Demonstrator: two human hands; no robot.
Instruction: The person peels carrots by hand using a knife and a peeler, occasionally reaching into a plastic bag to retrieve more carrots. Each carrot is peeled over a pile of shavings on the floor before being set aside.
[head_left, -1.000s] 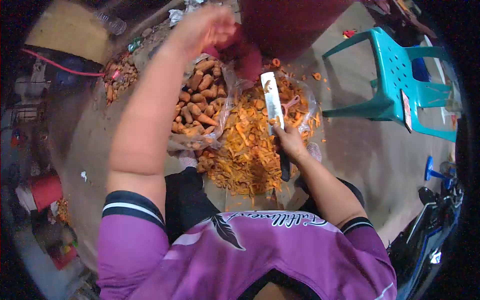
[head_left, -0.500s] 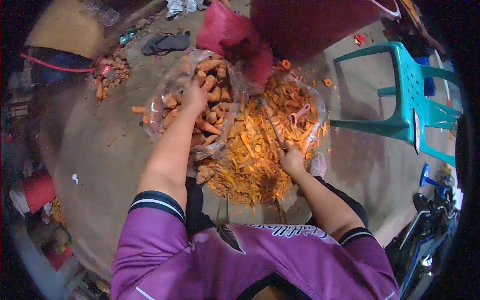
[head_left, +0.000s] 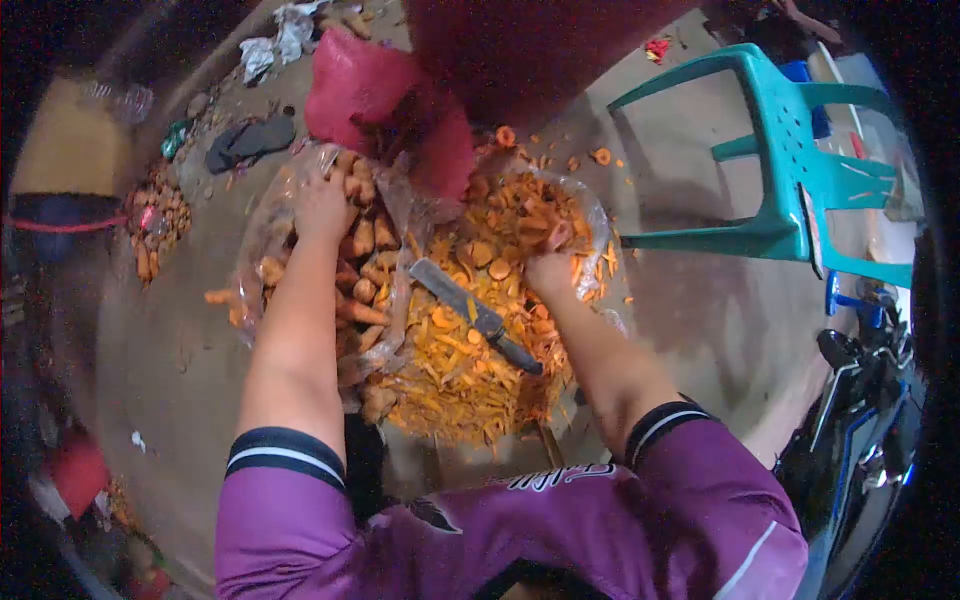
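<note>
My left hand (head_left: 322, 208) reaches into the clear plastic bag (head_left: 262, 225) of whole carrots, its fingers curled round a carrot (head_left: 350, 172) at the top of the heap. Partly hidden, the fingertips of my right hand (head_left: 548, 272) close on a pink peeler (head_left: 560, 235) over the cut pieces. A knife (head_left: 458, 300) with a dark handle lies loose across the orange peelings (head_left: 440, 365), touched by neither hand. Carrot slices (head_left: 499, 268) are mixed in with the peelings.
Behind the bags stand a red sack (head_left: 360, 85) and a large dark red container (head_left: 540, 60). A green plastic chair (head_left: 770, 190) is to the right, with a motorbike (head_left: 860, 400) beyond. A dark sandal (head_left: 250, 142) and carrot scraps (head_left: 155, 222) lie on the left floor.
My right hand has let go of the knife, which now lies on the peelings, and has moved up to the pink peeler. My left hand stays among the carrots. The view has shifted.
</note>
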